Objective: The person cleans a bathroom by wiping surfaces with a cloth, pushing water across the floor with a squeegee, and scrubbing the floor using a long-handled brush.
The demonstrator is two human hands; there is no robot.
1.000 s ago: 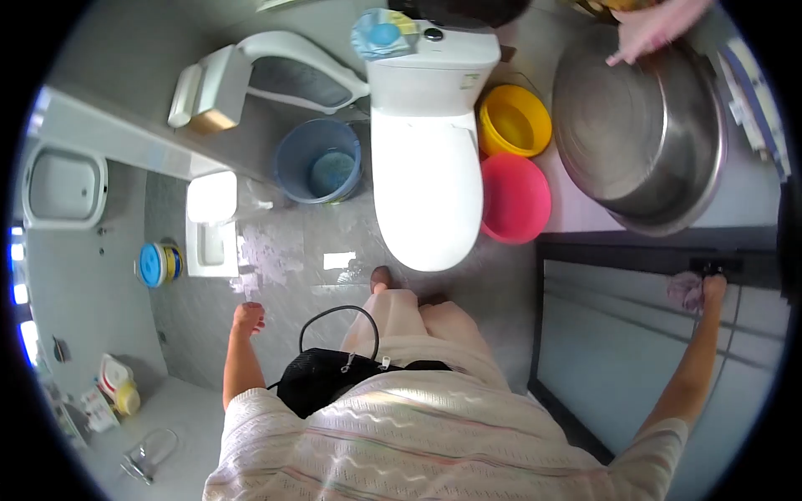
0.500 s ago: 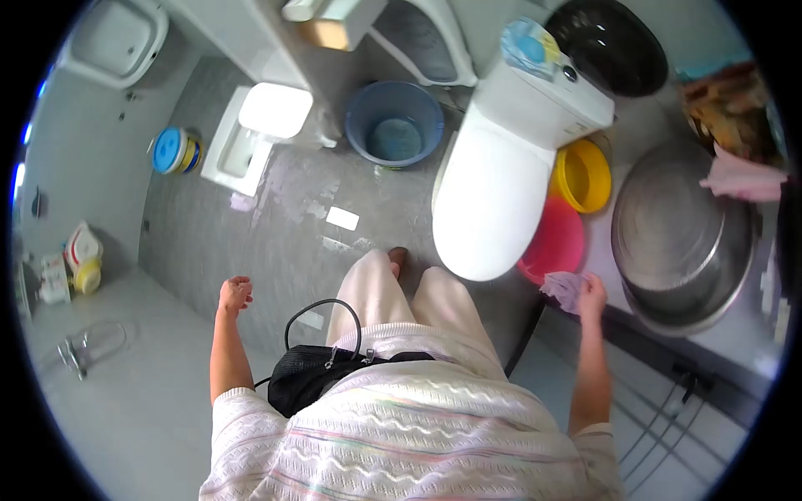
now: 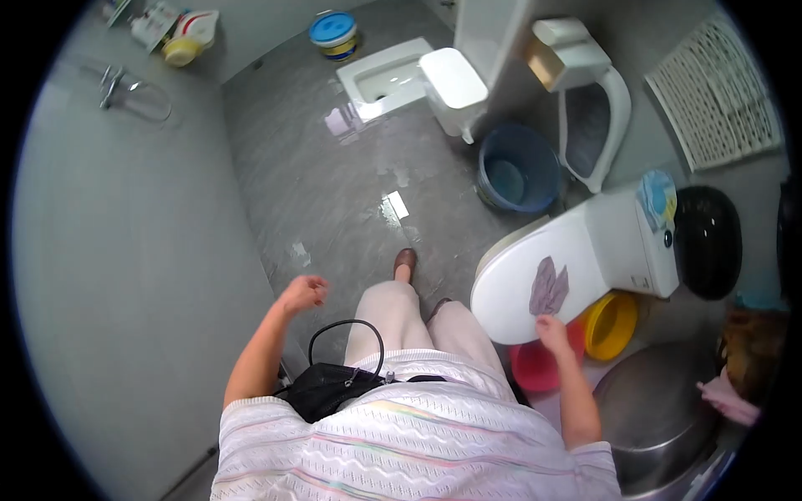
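Observation:
A crumpled greyish-purple cloth (image 3: 548, 285) hangs from my right hand (image 3: 551, 331), pinched at one end. In view it overlaps the closed white toilet lid (image 3: 518, 292); whether it touches the lid I cannot tell. Just beyond that hand are a pink basin (image 3: 535, 367) and a yellow bucket (image 3: 611, 327). My left hand (image 3: 304, 292) is out at my left side over the grey floor, its fingers curled in with nothing visible in them. A black bag (image 3: 330, 392) sits at my waist.
Beyond the toilet stands a blue-grey tub (image 3: 520, 171). A squat toilet (image 3: 388, 79) is set in the floor, with a blue-lidded bucket (image 3: 334, 35) behind it. A large metal basin (image 3: 656, 401) is at right. Wet-looking patches and a white piece (image 3: 397, 204) are on the floor.
My view has turned right and the room has shifted. My right hand has brought the cloth from beside the pink basin to over the toilet lid. The left hand stays curled.

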